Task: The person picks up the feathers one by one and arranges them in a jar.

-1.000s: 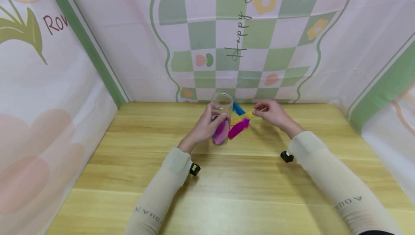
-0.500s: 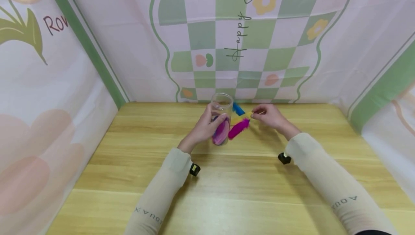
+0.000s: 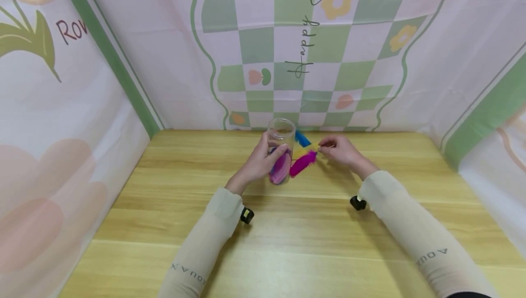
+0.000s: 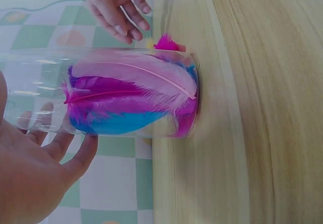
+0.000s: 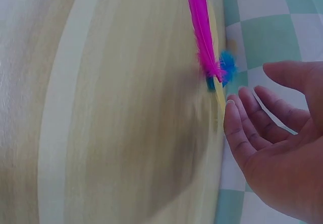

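My left hand (image 3: 260, 157) grips a clear glass jar (image 3: 287, 136), fingers and thumb around its side. Inside are several feathers: a pale pink feather (image 4: 136, 75), a magenta one (image 4: 108, 94) and a blue one (image 4: 121, 123) show best in the left wrist view. To the right of the jar, loose feathers cross on the table: a magenta feather (image 3: 303, 164), a yellow feather (image 3: 305, 151) and a blue feather (image 3: 302, 138). My right hand (image 3: 340, 149) is at the quill end of the yellow feather; in the right wrist view thumb and fingers stand apart.
The wooden table (image 3: 287, 238) spreads out in front. A checkered fabric backdrop (image 3: 287, 47) rises right behind the jar and feathers, with more fabric (image 3: 61, 129) at the sides. A small black wrist camera (image 3: 358, 203) sits at each sleeve.
My right hand has shifted a little left and toward me, closer to the magenta feather's end. The left hand and jar stay put; the loose feathers lie almost as before.
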Tool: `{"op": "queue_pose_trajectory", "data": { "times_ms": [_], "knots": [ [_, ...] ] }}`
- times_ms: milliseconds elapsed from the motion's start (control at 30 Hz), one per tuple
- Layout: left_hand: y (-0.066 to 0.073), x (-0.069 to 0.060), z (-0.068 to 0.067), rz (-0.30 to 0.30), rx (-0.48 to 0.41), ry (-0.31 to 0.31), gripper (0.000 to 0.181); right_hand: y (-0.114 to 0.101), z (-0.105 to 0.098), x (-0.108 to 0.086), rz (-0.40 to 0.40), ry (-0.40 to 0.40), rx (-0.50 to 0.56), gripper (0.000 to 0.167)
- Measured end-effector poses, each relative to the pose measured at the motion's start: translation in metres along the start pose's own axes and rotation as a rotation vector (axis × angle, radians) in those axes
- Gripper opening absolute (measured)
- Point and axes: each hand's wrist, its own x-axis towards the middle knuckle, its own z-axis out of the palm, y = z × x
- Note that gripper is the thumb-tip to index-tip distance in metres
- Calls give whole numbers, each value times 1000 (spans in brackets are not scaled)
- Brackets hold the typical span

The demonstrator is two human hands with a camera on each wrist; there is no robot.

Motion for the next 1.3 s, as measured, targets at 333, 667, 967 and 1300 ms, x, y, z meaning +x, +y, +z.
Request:
{"op": "queue_pose_trajectory", "data": {
  "times_ms": [333, 667, 967, 1300],
  "knots": [
    [1, 0, 0, 4, -15, -1, 49, 3, 4, 0, 52, -15, 77, 37],
    [2, -1, 0, 12, 0, 0, 46, 5, 10, 3, 110, -36, 130, 40],
    [1, 0, 0, 9, -2, 1, 43, 8, 14, 5, 146, -45, 135, 43],
    [-1, 0, 0, 9, -23, -1, 43, 7, 17, 4, 160, -66, 175, 45]
  ]
}}
